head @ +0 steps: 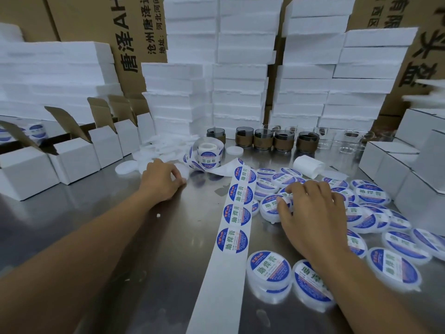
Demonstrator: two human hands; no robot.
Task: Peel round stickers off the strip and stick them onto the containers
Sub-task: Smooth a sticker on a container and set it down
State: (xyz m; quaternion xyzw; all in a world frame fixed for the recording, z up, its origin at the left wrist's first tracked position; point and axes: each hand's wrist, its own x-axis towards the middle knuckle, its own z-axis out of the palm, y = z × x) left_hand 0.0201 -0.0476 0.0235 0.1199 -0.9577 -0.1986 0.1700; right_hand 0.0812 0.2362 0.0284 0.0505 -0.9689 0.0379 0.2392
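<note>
A white backing strip (218,292) runs from the sticker roll (209,153) toward me across the steel table (125,237). It carries several round blue-and-white stickers (232,240); its near end is bare. My left hand (160,183) reaches to the pile of plain white containers (125,168), fingers curled over the edge of one (184,173). My right hand (310,213) lies over the heap of labelled containers (372,194), thumb and fingers round one labelled container (269,209). Two more labelled ones (268,268) sit nearest me.
Open white cartons (72,157) line the left side and closed white boxes (395,165) stand at the right. Stacks of white foam blocks (238,75) and brown cardboard fill the back. Glass cups with brown sleeves (262,139) and a white paper roll (307,166) stand behind the heap.
</note>
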